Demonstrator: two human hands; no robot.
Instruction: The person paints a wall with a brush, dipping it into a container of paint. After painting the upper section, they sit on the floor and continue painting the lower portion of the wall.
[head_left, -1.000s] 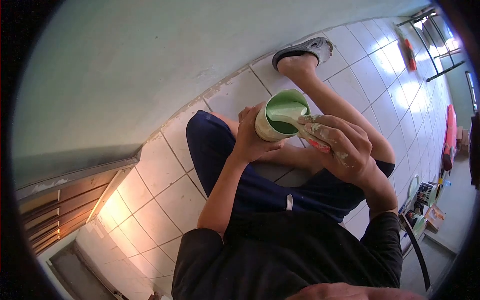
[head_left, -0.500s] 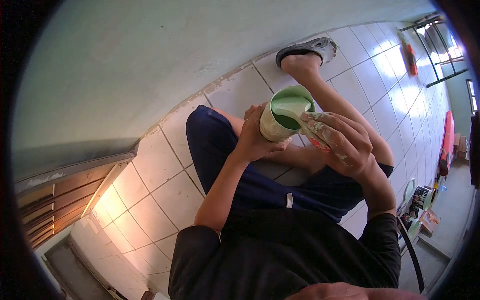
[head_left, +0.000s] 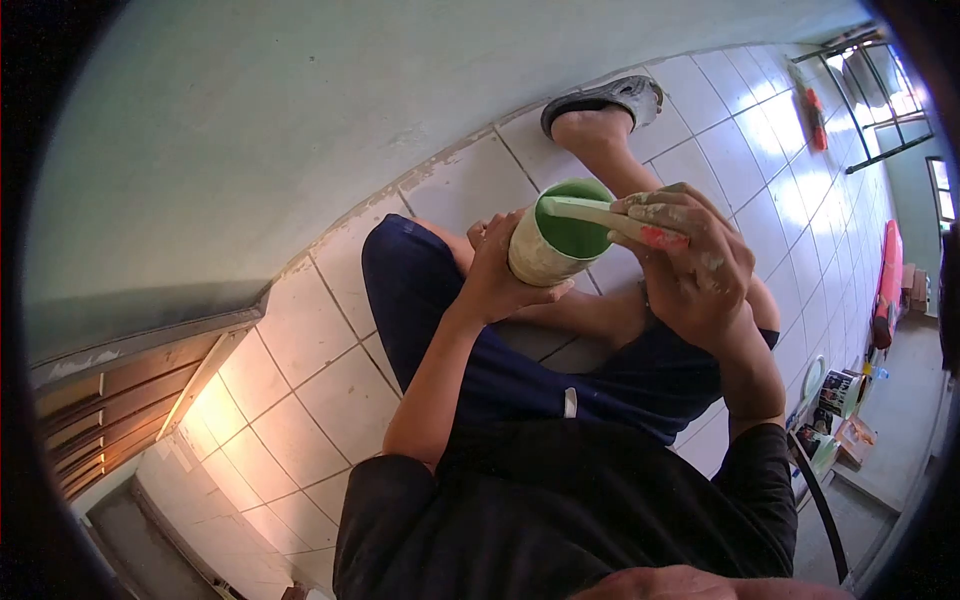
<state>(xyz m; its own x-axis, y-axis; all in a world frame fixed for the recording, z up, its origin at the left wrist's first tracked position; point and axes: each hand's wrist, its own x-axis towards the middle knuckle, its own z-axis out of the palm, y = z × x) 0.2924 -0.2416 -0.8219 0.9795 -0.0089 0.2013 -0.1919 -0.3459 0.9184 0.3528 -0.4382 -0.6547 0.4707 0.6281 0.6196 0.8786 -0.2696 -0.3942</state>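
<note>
My left hand [head_left: 497,265] is wrapped around a tall paint-smeared cup [head_left: 550,258], tilted so that its mouth shows. Green paint [head_left: 578,238] coats the inside. In my right hand [head_left: 697,255], whose fingers are spotted with dried paint, is a paintbrush [head_left: 590,212] covered in pale green, with a red patch near its handle. The brush points left across the mouth of the cup, its tip over the far inner wall. Whether the tip touches that wall I cannot tell.
I sit cross-legged on white floor tiles [head_left: 335,400] beside a pale green wall [head_left: 230,130]. A slatted wooden piece [head_left: 140,385] stands at the left. Further right are a red object [head_left: 888,285], several small items [head_left: 835,400] and a metal frame [head_left: 885,155].
My right hand has lifted and turned the paintbrush from down inside the cup to its mouth, so it now shows edge-on. The cup stays in my left hand.
</note>
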